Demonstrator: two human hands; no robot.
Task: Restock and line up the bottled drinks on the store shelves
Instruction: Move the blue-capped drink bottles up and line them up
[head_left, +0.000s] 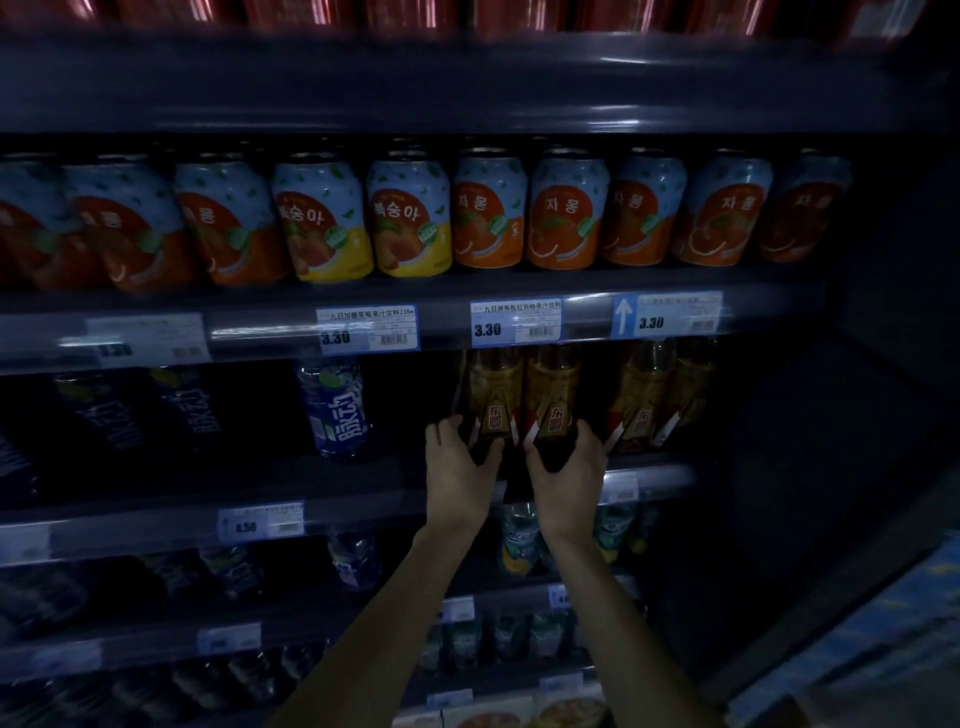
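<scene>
Left hand (457, 462), grip closed on amber bottle (493, 400); right hand (569, 467), grip closed on neighbouring amber bottle (551, 400); both upright on shelf (363, 488).

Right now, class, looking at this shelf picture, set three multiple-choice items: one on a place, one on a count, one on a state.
1. Where do the amber bottles that the hands hold stand?
A. Top shelf
B. The shelf directly under the cans
C. The floor

2. How many yellow peach cans face front in the can row?
A. Two
B. Five
C. None

3. What are the hands doing?
A. Hanging free
B. Each gripping one bottle
C. Both on one can

Answers: 1 B, the left amber bottle and right amber bottle sit below the can shelf. 2 A, two yellow peach cans stand side by side. 3 B, the left hand and right hand each wrap a bottle base.
</scene>
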